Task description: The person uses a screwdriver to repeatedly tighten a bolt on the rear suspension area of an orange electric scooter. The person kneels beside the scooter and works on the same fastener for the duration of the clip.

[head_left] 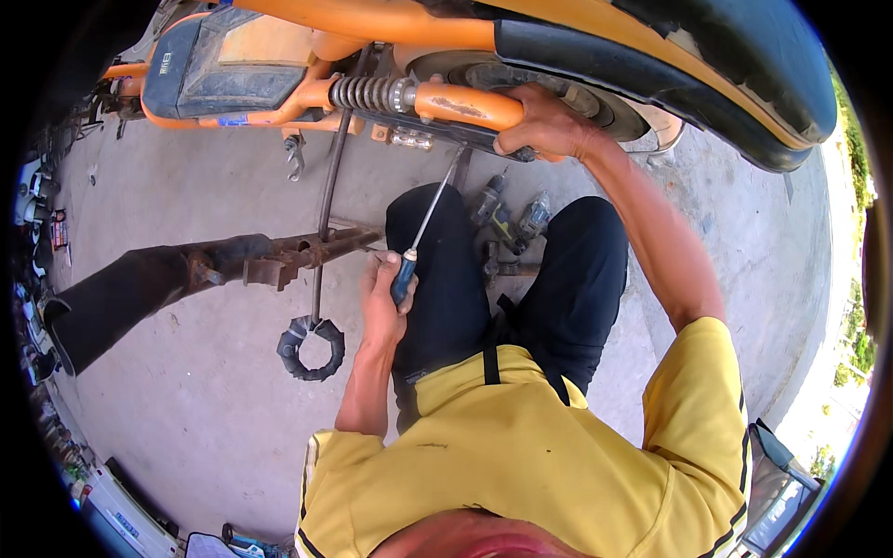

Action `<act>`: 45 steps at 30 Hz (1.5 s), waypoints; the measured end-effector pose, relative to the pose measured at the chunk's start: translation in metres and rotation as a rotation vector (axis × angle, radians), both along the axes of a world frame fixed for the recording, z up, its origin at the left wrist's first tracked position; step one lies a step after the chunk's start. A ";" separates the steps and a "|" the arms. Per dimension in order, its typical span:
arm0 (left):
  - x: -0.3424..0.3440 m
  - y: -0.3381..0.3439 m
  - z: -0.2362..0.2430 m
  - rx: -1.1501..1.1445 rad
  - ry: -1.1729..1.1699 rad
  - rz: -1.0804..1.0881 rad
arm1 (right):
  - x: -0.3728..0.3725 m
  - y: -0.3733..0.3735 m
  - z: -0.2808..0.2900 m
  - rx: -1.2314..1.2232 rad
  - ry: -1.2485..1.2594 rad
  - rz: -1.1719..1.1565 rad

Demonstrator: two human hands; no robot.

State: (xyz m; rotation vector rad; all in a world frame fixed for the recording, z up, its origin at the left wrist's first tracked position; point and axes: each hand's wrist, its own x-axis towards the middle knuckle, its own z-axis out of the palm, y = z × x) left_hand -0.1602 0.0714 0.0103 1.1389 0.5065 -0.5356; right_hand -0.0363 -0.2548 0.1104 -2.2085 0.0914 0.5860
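Observation:
My left hand is closed around the blue handle of a screwdriver. Its long metal shaft slants up toward the underside of an orange electric scooter; I cannot tell whether the tip touches it. My right hand grips the end of an orange frame tube beside the wheel, with part of the fingers hidden behind it. Left of that tube sits a coil spring shock absorber.
Between my knees, power tools lie on the concrete floor. At left, a rusty metal stand reaches toward my left forearm, near a black-wrapped ring on a rod. Assorted parts line the far left edge.

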 end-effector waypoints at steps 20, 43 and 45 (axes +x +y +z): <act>-0.015 0.003 -0.002 0.554 -0.469 -0.247 | -0.003 -0.002 -0.013 0.082 -0.023 0.018; -0.035 -0.008 0.010 0.210 -0.373 -0.126 | -0.004 -0.006 -0.019 0.008 -0.188 0.012; -0.039 -0.011 0.010 0.226 -0.397 -0.083 | -0.007 -0.007 -0.023 0.009 -0.180 -0.027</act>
